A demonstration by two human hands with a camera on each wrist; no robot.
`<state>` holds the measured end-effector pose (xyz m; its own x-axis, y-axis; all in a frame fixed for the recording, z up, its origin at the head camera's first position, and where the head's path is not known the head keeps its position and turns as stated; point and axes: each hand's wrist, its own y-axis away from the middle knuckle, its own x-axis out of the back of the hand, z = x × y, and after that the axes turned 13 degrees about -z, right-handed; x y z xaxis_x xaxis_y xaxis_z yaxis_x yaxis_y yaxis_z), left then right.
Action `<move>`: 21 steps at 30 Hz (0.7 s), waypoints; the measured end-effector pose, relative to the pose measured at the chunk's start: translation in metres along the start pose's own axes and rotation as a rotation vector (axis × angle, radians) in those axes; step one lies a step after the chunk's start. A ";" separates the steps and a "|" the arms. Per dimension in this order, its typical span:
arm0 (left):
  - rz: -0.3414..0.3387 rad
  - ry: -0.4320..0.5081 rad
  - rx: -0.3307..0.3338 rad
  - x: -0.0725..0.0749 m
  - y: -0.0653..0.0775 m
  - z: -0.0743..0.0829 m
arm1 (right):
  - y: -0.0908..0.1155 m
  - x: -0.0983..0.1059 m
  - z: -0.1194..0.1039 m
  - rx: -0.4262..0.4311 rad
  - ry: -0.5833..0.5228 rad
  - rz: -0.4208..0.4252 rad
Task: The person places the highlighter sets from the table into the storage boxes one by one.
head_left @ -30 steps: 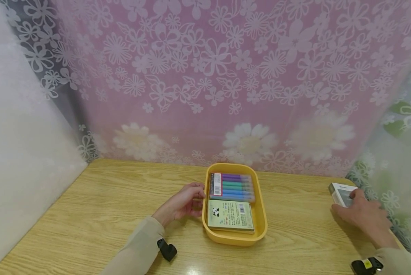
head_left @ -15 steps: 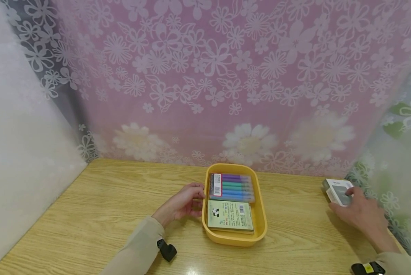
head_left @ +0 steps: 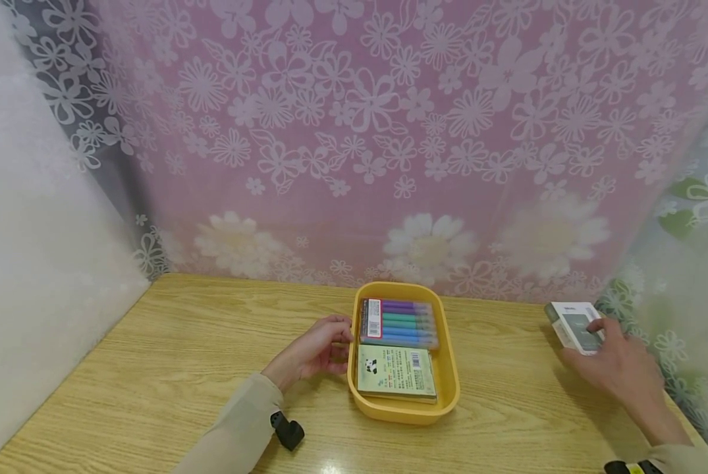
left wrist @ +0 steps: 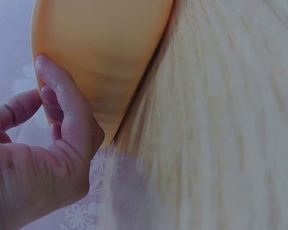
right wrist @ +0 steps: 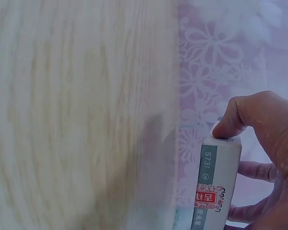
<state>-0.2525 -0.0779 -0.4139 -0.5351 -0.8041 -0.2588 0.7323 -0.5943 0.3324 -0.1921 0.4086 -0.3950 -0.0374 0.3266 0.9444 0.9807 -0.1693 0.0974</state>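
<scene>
On the table, a yellow tray [head_left: 450, 368] holds a clear pack of purple, green and blue pens [head_left: 407, 322] and a pale green packet [head_left: 396, 373] with a panda picture. My left hand [head_left: 324, 345] grips the tray's left rim; in the left wrist view its curved fingers meet the orange-looking wall [left wrist: 110, 57]. At the far right, my right hand [head_left: 623, 368] holds a small white and grey-green box [head_left: 574, 322] between thumb and fingers. Its side, marked S731 with a red label, faces the right wrist camera. The palm hides part of the box.
The wood-grain table [head_left: 211, 355] stretches to both sides of the tray. A pink flowered curtain [head_left: 342, 131] hangs along its back edge. Further curtains flank it left and right, the right one [head_left: 685, 329] close to my right hand.
My right hand has moved slightly left with the box, and more of the box's top face shows. My left hand and the tray stay almost where they were.
</scene>
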 end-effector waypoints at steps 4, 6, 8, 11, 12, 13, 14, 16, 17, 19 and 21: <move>0.004 0.000 0.000 0.000 0.000 0.000 | 0.003 -0.002 -0.006 0.047 -0.003 0.044; 0.006 -0.001 0.000 0.000 -0.001 -0.001 | 0.004 -0.002 -0.009 0.064 -0.002 0.063; 0.009 -0.001 0.001 0.000 -0.001 -0.001 | 0.005 -0.003 -0.012 0.078 -0.002 0.082; 0.011 -0.003 0.003 0.000 -0.001 -0.001 | 0.006 -0.004 -0.017 0.087 -0.013 0.091; 0.011 -0.003 0.004 0.000 -0.001 -0.001 | 0.007 -0.005 -0.019 0.093 -0.017 0.098; 0.011 -0.003 0.004 0.000 -0.001 -0.001 | 0.008 -0.005 -0.021 0.101 -0.019 0.103; 0.009 -0.004 0.004 0.000 -0.001 -0.001 | 0.008 -0.005 -0.023 0.108 -0.022 0.106; 0.006 -0.006 0.004 0.000 -0.001 0.000 | 0.009 -0.007 -0.026 0.126 -0.025 0.126; 0.004 -0.007 0.004 0.000 -0.001 0.000 | 0.010 -0.007 -0.028 0.137 -0.027 0.137; 0.002 -0.011 0.004 0.000 0.000 0.000 | 0.010 -0.008 -0.031 0.157 -0.031 0.156; 0.004 -0.012 0.005 0.000 0.000 0.000 | 0.012 -0.010 -0.035 0.169 -0.037 0.172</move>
<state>-0.2527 -0.0781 -0.4143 -0.5378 -0.8063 -0.2463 0.7320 -0.5915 0.3382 -0.1870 0.3714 -0.3922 0.1371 0.3403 0.9303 0.9903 -0.0683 -0.1209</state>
